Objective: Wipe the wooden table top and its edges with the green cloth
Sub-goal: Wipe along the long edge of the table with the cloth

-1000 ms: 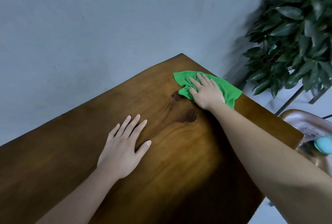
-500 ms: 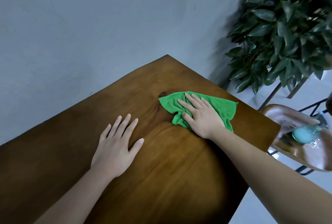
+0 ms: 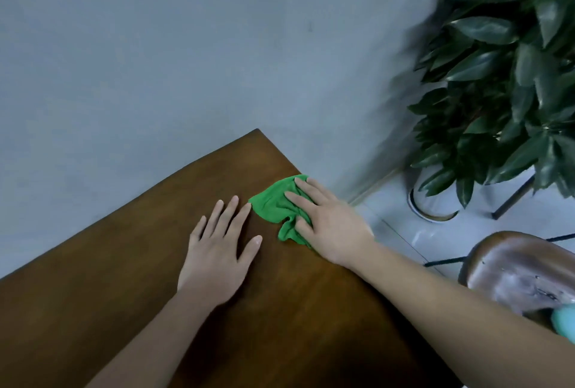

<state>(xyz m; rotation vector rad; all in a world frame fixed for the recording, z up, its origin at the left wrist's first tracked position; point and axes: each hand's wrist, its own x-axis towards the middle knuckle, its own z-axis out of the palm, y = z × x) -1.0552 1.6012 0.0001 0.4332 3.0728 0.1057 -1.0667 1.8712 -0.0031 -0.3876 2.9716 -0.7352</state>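
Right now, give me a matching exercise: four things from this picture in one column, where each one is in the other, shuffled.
1 left hand
2 right hand
3 green cloth
4 potted plant

A on the floor
B pressing down on the cloth
C flat on the bare wooden table
D bunched near the table's right edge

Pairs: 1-C, 2-B, 3-D, 4-A

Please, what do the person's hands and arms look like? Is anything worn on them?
The left hand and the right hand are bare: no gloves, no rings. No sleeve, watch or bracelet shows on either arm up to the picture's edge. The nails look short and unpainted.
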